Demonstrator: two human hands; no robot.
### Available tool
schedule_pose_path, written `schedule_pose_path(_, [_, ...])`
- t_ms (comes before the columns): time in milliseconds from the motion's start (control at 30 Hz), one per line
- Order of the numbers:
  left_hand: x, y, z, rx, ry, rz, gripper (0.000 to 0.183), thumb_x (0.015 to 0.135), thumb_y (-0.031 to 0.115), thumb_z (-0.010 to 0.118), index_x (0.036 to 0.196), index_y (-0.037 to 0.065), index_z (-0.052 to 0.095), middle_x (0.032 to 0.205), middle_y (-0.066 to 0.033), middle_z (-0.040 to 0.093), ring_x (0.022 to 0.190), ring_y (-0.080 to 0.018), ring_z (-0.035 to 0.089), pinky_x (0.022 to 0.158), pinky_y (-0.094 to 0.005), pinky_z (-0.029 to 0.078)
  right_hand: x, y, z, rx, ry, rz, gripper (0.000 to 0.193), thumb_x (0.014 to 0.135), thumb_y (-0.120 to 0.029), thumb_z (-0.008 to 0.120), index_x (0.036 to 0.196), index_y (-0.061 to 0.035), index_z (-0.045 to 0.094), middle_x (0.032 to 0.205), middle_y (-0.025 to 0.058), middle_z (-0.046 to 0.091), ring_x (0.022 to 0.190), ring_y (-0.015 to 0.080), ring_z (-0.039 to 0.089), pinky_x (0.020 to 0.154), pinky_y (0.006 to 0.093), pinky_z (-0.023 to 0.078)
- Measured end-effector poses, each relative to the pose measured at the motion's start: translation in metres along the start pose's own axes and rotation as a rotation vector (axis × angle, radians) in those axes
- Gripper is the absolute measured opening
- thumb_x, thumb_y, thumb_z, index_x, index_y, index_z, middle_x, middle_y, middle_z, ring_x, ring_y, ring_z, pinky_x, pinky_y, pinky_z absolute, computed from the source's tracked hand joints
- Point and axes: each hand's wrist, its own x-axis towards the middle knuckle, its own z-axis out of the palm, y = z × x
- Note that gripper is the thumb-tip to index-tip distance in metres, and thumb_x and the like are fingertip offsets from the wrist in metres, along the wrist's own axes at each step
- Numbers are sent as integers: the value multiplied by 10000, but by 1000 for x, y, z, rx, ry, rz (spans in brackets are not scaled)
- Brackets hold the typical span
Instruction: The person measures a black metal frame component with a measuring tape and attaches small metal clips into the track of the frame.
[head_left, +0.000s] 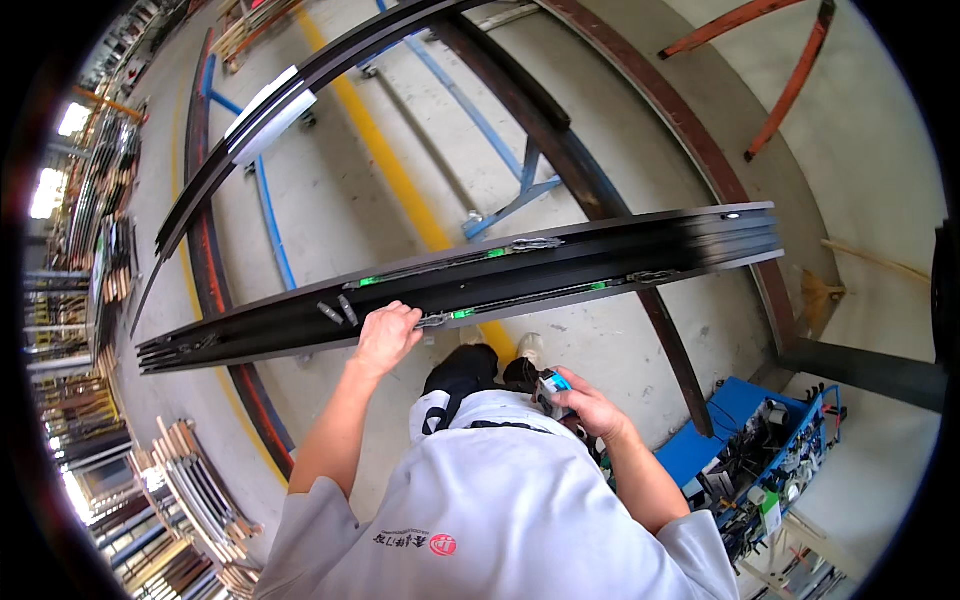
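A long black metal profile (440, 292) lies across the bars in front of me. Metal hardware strips with green pieces (462, 314) run along both its edges. My left hand (388, 337) is at the near edge, fingers curled together beside the end of the near strip; whatever they pinch is hidden. Two small grey pieces (337, 311) lie in the channel just beyond that hand. Close to my waist on the right, my right hand (592, 402) is closed round a blue and black handheld power tool (553, 388), whose lower part is hidden.
Dark steel beams (590, 180) support the profile. Another long black profile (215, 172) with white wrapping (272, 115) lies farther off. A blue cart (715, 425) with tools and parts stands at the right. Racks of profiles (190, 480) line the left. A blue wheeled frame (510, 205) stands beyond.
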Motion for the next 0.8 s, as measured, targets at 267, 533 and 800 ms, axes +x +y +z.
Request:
schedule_pose_path(267, [51,41,19,-150,103,178,225,810,214,752,882,47,620,827,-131,636,887,-342,657,756,-471,551,-39,-49,54,-20,178,-140,500,1064,-432,523,1395,-58,524,1077,58,703,925,130,632,670,280,513])
schedule_pose_path(533, [31,115,27,-1718,-342,-100,450,1037,307,480,1204,-53,692,1157,-118,734,1092,-197,661,990,-356,505,-17,-83,136,-670,309,-363,597,1043,-445,519,1321,81,466,1109,325,676,1061,464,669,932,485,518])
schedule_pose_path(800, [10,122,10,-1513,-271,45,415,1002,204,574,1325,-56,597,1201,-118,688,1119,-190,631,992,-308,485,-26,-118,109,-835,172,-525,356,913,-200,695,1206,2,670,1058,248,709,988,416,681,890,444,538])
